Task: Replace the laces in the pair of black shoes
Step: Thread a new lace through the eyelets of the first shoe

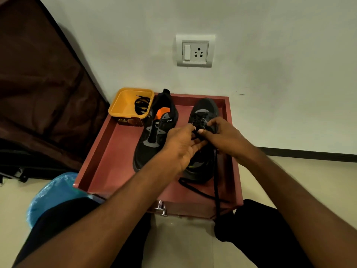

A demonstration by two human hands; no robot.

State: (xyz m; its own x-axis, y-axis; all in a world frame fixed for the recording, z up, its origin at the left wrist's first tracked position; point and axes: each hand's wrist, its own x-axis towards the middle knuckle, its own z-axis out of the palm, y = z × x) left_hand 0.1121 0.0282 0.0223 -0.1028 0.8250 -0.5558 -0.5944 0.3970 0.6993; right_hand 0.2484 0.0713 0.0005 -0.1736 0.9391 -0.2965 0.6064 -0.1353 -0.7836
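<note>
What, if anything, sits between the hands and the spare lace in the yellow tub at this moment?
The unlaced left-hand shoe lies between both hands and the yellow tub. The spare lace lies uncovered inside the open tub, so a reach over that shoe looks clear. Both hands are busy on the right-hand shoe and its lace.

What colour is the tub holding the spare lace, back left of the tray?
Yellow, with a brown printed label on its front; the tub shows best in the head view.
</note>
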